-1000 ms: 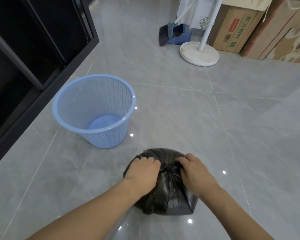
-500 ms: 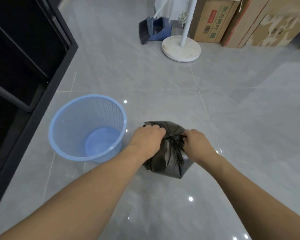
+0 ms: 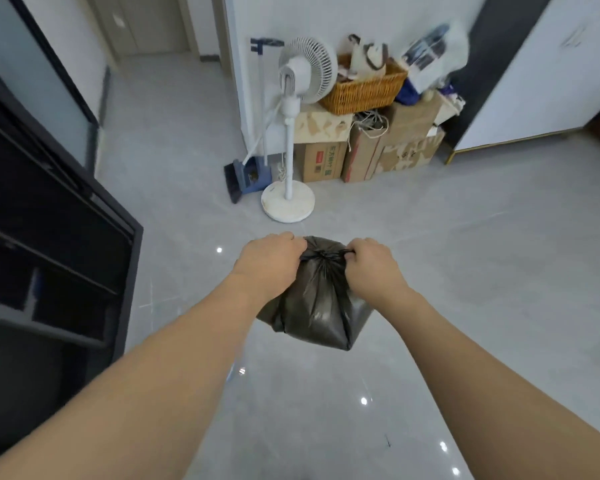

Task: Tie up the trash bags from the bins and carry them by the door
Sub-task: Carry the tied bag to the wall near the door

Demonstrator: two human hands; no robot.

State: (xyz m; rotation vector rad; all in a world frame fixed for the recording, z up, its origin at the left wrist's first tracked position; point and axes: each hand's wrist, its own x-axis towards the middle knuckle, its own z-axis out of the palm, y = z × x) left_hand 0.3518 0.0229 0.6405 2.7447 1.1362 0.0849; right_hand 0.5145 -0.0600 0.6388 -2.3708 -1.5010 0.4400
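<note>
You stand on glossy pale grey floor tiles (image 3: 465, 271) dotted with light reflections. A black-framed shelving unit (image 3: 49, 237) flanks your left. Ahead, a white pedestal fan (image 3: 297, 126) stands before stacked brown cardboard boxes (image 3: 371, 147) against the white wall (image 3: 257, 19).

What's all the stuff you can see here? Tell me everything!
trash bag: 1, black, knotted at the top, held up over the floor
standing fan: 1, white, on the floor by the wall
broom and dustpan: 1 set, blue, left of the fan's base
cardboard boxes: several, brown, stacked against the wall
wicker basket: 1, tan, on top of the boxes
shelf unit: 1, black, far left
floor: grey glossy tiles
left hand: grips the bag's top
right hand: grips the bag's top
</note>
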